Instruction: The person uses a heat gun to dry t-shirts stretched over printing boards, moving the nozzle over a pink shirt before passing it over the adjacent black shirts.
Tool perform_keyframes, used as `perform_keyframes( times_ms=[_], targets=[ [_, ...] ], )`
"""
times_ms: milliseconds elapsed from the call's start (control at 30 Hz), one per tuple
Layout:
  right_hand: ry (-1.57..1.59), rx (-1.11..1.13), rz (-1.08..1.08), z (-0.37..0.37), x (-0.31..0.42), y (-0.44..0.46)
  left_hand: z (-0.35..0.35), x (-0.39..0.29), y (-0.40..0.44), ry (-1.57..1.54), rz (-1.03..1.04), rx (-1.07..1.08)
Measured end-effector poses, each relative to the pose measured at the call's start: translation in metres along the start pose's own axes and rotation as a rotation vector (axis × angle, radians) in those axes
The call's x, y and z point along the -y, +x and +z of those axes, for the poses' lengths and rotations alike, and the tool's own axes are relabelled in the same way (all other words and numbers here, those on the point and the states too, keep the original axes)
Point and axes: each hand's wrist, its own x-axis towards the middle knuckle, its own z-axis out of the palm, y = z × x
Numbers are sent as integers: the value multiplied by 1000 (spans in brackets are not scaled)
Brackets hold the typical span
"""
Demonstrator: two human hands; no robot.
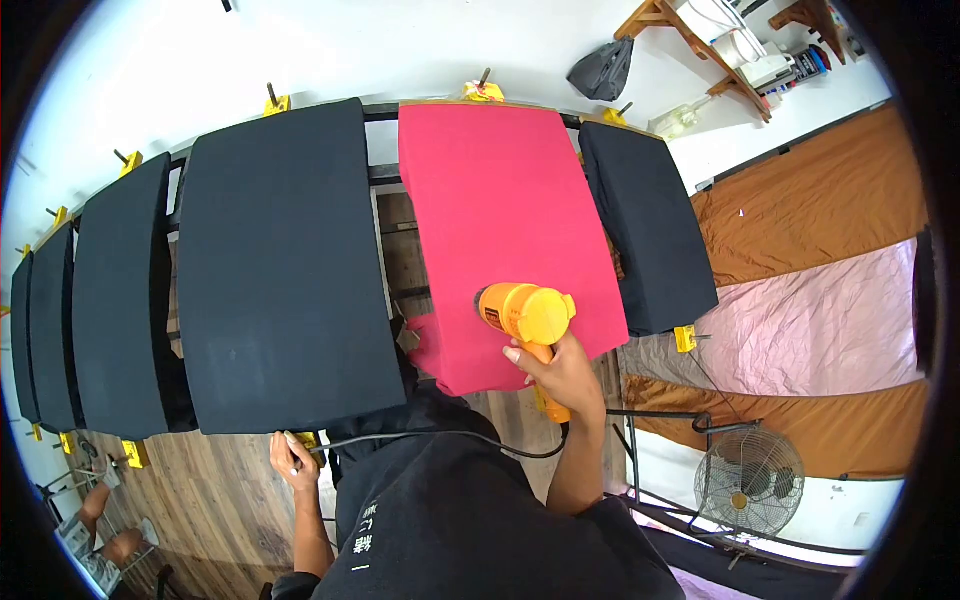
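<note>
My right hand (565,380) is wrapped round the handle of a yellow heat gun (515,308). The heat gun is above a board covered in pink-red fabric (500,200), its dark nozzle pointing left. From the handle's base a black power cord (450,434) runs left across my body to my left hand (296,460). My left fingers are closed round the cord at the front edge of a large board covered in black fabric (285,270). Part of the grip is hidden. A yellow clamp block (308,440) shows beside that hand.
More black-covered boards stand left, and another black board (650,225) stands right of the pink one. Yellow clamps (134,453) edge the row. A floor fan (750,482) is at lower right. Brown and pink cloth (810,330) hangs right; a wooden shelf (700,45) is above.
</note>
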Motion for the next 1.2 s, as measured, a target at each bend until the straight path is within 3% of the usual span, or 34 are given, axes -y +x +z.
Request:
perform_keyframes(
  times_ms=[1200],
  targets=[
    [46, 60, -15, -1, 18, 29, 4, -4, 1, 16, 8, -55]
  ],
)
